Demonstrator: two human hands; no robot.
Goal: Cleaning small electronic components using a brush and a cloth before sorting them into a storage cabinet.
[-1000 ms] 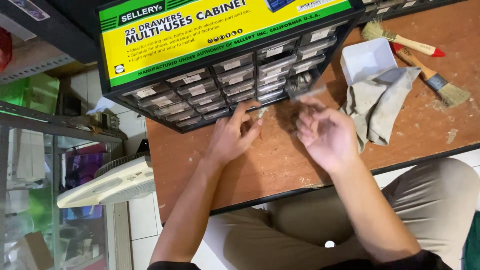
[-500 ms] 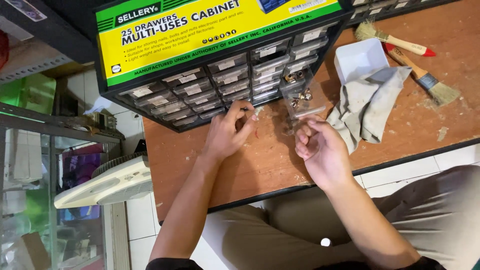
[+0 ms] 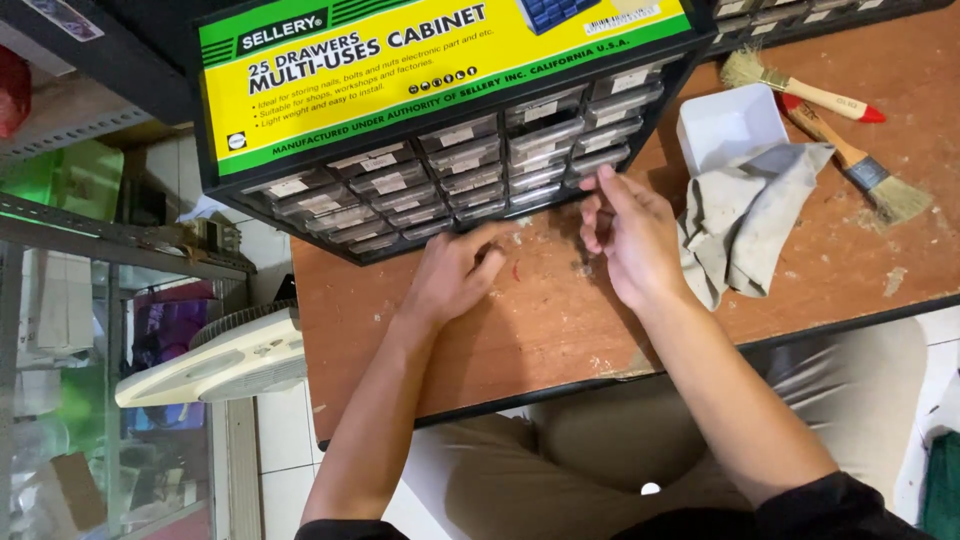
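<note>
While we lean over the worn brown wooden table [image 3: 560, 330], our left hand [image 3: 455, 275] lies on the scratched top with the fingers curled loosely, and we cannot tell if something small is under them. Our right hand [image 3: 630, 235] is raised just in front of the lowest drawers; its fingers are half bent and seem to pinch something tiny, but it is too small to be sure. Both hands are close to the drawer cabinet [image 3: 450, 170], a black plastic box with many small clear drawers, whose contents are blurred. Beside the right hand lies a soft, wrinkled grey cloth [image 3: 745, 225], touching a square white plastic tray [image 3: 725, 125]. Two paintbrushes [image 3: 840, 140] with wooden handles rest further right.
</note>
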